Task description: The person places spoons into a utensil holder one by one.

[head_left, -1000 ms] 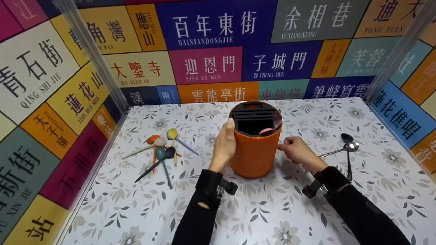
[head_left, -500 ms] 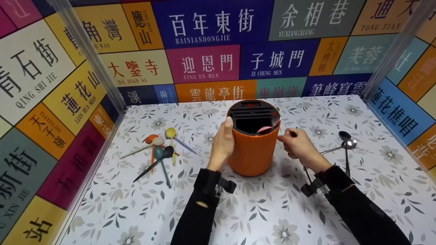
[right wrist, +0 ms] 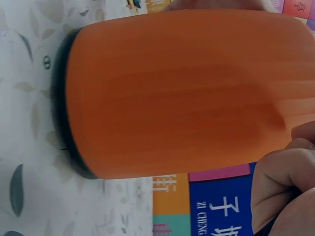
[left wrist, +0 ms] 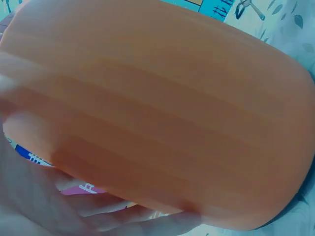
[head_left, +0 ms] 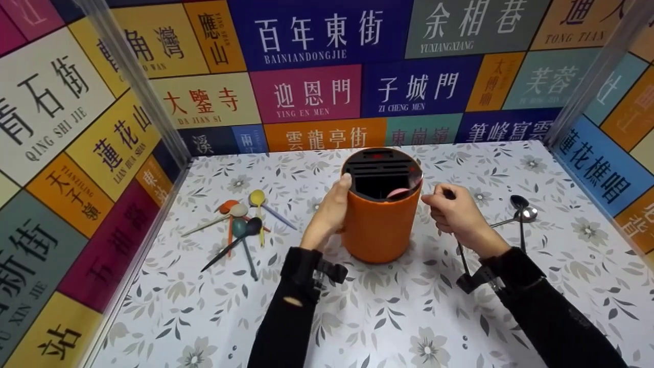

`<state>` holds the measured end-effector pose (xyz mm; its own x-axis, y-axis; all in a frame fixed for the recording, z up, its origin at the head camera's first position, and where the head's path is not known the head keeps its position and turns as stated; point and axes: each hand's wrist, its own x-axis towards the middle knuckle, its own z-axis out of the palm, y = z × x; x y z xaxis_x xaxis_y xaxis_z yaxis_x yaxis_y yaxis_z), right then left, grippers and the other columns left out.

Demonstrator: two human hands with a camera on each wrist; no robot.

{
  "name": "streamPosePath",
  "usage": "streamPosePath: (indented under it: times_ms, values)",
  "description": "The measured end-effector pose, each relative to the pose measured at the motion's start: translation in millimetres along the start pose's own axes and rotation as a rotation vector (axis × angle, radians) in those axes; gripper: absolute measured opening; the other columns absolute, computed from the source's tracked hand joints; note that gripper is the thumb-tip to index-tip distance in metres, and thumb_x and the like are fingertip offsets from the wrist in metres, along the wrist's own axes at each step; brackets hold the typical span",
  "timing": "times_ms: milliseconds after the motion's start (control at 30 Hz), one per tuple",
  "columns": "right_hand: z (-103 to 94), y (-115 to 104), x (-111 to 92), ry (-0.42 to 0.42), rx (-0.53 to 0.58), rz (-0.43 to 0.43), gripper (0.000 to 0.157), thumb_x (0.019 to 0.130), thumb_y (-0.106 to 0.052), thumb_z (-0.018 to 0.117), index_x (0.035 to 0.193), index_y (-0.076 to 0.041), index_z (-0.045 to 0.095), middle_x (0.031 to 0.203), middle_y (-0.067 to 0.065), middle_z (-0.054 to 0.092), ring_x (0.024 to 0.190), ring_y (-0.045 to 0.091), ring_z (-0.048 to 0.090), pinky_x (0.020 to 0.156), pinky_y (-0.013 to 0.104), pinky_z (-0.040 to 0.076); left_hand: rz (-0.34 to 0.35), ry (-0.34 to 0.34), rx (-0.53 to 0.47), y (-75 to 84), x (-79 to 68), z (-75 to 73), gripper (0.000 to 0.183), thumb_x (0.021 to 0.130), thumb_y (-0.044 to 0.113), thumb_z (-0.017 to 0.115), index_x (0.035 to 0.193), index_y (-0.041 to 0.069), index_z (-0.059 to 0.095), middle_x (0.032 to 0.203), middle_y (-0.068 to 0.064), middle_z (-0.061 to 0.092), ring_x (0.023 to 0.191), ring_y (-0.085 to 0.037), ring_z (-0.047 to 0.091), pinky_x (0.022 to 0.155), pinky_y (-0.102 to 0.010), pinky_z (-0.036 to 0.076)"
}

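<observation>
An orange cylindrical utensil holder (head_left: 380, 230) with a black slotted top stands upright in the middle of the head view. Something pink (head_left: 397, 192) shows inside its large opening. My left hand (head_left: 329, 212) holds the holder's left side, thumb near the rim; in the left wrist view the fingers (left wrist: 133, 221) lie along its orange wall. To the right of the holder my right hand (head_left: 460, 214) is curled round a thin black-handled utensil (head_left: 463, 258). The handle slants down below the fist, while its upper end is mostly hidden by the fingers.
On the left of the flowered table (head_left: 199, 296) lies a loose pile of several coloured spoons (head_left: 239, 227). Two crossed spoons, a silver spoon (head_left: 529, 213) and a black spoon (head_left: 519, 201), lie at the right. Sign-covered walls (head_left: 317, 92) enclose the back and sides.
My right hand has risen a little and moved slightly right, away from the holder, and more of the black handle shows beneath it. The left hand still holds the holder, its wrist shifted slightly left.
</observation>
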<state>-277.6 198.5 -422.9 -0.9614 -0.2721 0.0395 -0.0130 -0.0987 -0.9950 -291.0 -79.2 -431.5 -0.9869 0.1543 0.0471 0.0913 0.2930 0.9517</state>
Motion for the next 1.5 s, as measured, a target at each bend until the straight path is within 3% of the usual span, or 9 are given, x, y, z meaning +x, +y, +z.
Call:
streamPosePath:
  times_ms: [133,200,500,700,1000,1200,1500]
  values:
    - [2.6,-13.3,-4.4,-0.001,0.029,-0.027,0.042,0.101,0.000,0.059,0.069,-0.010,0.034,0.055,-0.009,0.028,0.045,0.005,0.016,0.042,0.023,0.012,-0.242,-0.074,-0.119,9.4,-3.5,-3.7,0.080,0.104,0.071,0.029,0.167,0.021,0.030,0.170,-0.009,0.029,0.149,-0.037,0.035,0.086,-0.066,0.056]
    - [3.8,-20.8,-6.7,-0.002,0.034,-0.051,0.042,0.101,0.001,0.058,0.069,-0.010,0.034,0.055,-0.008,0.028,0.046,0.006,0.015,0.041,0.023,0.011,-0.288,-0.094,-0.159,12.9,-4.2,-6.2,0.081,0.103,0.073,0.032,0.168,0.024,0.026,0.172,-0.008,0.024,0.152,-0.036,0.030,0.084,-0.066,0.057]
    - [7.7,-53.3,-13.8,-0.024,0.055,-0.139,0.042,0.102,0.001,0.059,0.070,-0.009,0.034,0.058,-0.002,0.021,0.048,0.012,0.009,0.042,0.028,0.007,-0.346,-0.176,-0.327,15.7,-1.7,-17.7,0.078,0.103,0.065,0.042,0.166,0.023,0.029,0.169,-0.013,0.029,0.155,-0.038,0.025,0.084,-0.064,0.058]
    - [11.6,-72.2,-13.5,-0.024,0.107,-0.174,0.043,0.102,0.004,0.057,0.070,-0.009,0.032,0.059,0.001,0.016,0.048,0.012,0.007,0.041,0.027,0.005,-0.411,-0.163,-0.463,15.0,1.2,-24.1,0.075,0.094,0.057,0.059,0.156,0.017,0.046,0.150,-0.021,0.048,0.141,-0.037,0.046,0.083,-0.065,0.058]
    - [21.9,-104.6,-11.1,-0.027,0.175,-0.268,0.043,0.102,0.005,0.057,0.070,-0.010,0.032,0.061,0.000,0.014,0.048,0.011,0.007,0.039,0.025,0.005,-0.427,-0.097,-0.463,17.2,1.3,-22.4,0.074,0.089,0.056,0.063,0.149,0.015,0.054,0.141,-0.019,0.055,0.129,-0.034,0.054,0.083,-0.065,0.057]
    - [26.8,-124.3,-8.3,-0.012,0.230,-0.359,0.043,0.102,0.002,0.059,0.069,-0.009,0.035,0.060,-0.001,0.016,0.045,0.009,0.010,0.038,0.024,0.007,-0.426,-0.096,-0.451,18.3,1.6,-21.7,0.071,0.089,0.057,0.062,0.146,0.015,0.058,0.139,-0.018,0.058,0.127,-0.032,0.057,0.082,-0.064,0.058]
    - [35.4,-151.3,-2.9,0.015,0.326,-0.516,0.039,0.101,0.003,0.058,0.069,-0.009,0.039,0.057,-0.002,0.019,0.043,0.008,0.012,0.036,0.022,0.007,-0.411,-0.079,-0.415,17.7,1.0,-19.5,0.078,0.091,0.059,0.059,0.155,0.016,0.050,0.143,-0.019,0.057,0.131,-0.034,0.056,0.079,-0.061,0.060]
